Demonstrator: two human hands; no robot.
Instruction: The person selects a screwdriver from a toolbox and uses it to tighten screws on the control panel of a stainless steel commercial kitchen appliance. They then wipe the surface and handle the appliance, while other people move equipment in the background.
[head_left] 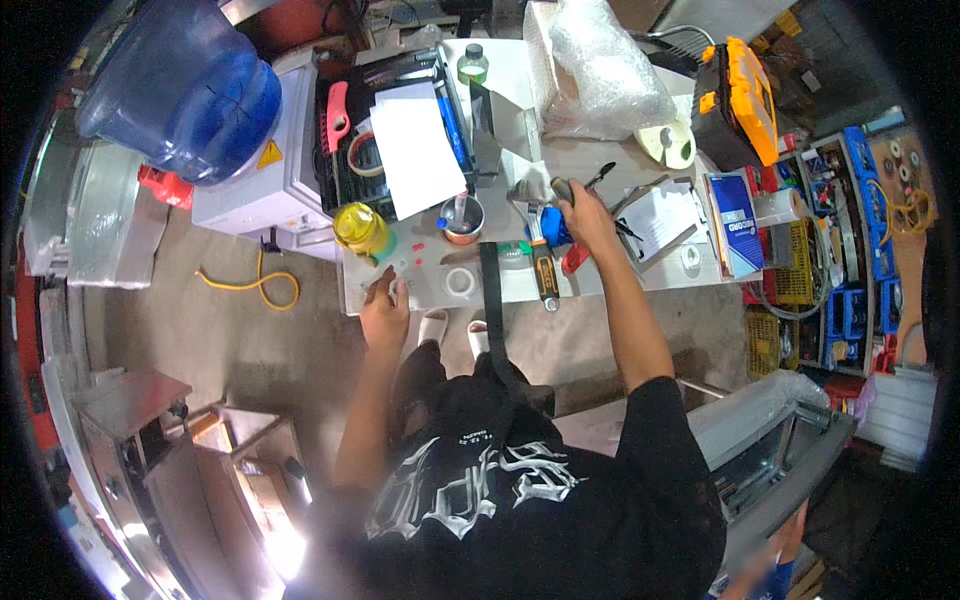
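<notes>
My right hand (pixel 588 216) is closed around a dark tool handle (pixel 563 188), which sits just right of the upper end of the adjustable wrench (pixel 544 268) with the orange-and-black grip; my own fingers hide the rest of that tool. My left hand (pixel 383 312) is well to the left of the wrench, at the near edge of the white table (pixel 640 283), its fingers loosely parted, and I can't tell whether anything tiny is between them. Small red pieces (pixel 417 252) lie near those fingertips, also left of the wrench. Between them and the wrench are a white ring (pixel 460 282) and, a little farther from me, a cup (pixel 463 232) with something standing in it. A clear green bottle (pixel 514 250) lies just left of the wrench, and a bright blue object (pixel 552 228) is close on its right, with a red handle (pixel 575 260) beside that. Farther left of the wrench I have a yellow container (pixel 362 232) and, behind it, a black tray (pixel 350 190) with white paper (pixel 415 160) and a pink-handled tool (pixel 338 115) in it. Beyond the wrench stands a bubble-wrapped package (pixel 605 75). To its right lie a sheet of paper (pixel 655 220) and a blue book (pixel 735 225).
</notes>
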